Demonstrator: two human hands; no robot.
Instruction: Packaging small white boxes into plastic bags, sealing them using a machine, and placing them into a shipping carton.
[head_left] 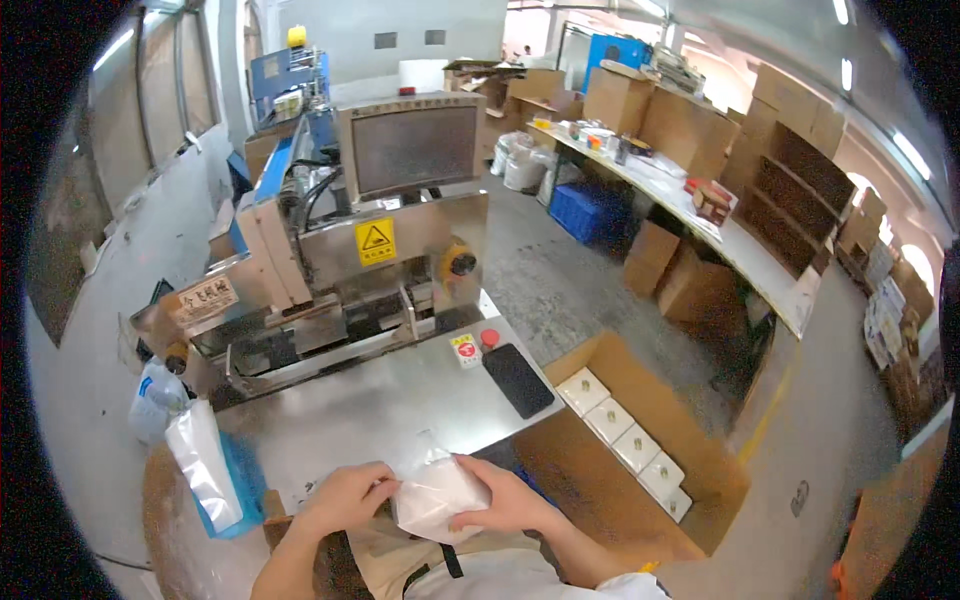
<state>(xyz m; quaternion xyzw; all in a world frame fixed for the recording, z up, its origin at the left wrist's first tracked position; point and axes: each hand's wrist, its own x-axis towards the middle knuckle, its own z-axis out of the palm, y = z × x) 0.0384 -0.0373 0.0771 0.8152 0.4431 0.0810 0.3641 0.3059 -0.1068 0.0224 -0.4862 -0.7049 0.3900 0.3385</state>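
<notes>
A white, boxy pack in a clear plastic bag [440, 503] is held close to my body at the near edge of the metal worktop [370, 425]. My right hand [508, 497] wraps its right side, thumb on the near face and fingers over the top. At the pack's left edge, my left hand [350, 497] pinches the film between thumb and fingertips. Loose clear film sticks up from the pack's far side. Just beyond lies a black phone-like slab [518, 380], with a red push button [489, 338] above it.
A metal machine with a screen [415, 145] stands ahead. To the right, an open cardboard box [610, 500] holds a row of white packs [634, 446]. At left are white film sheets [205, 470] on a blue pack. A long cluttered table [660, 180] runs along the back right.
</notes>
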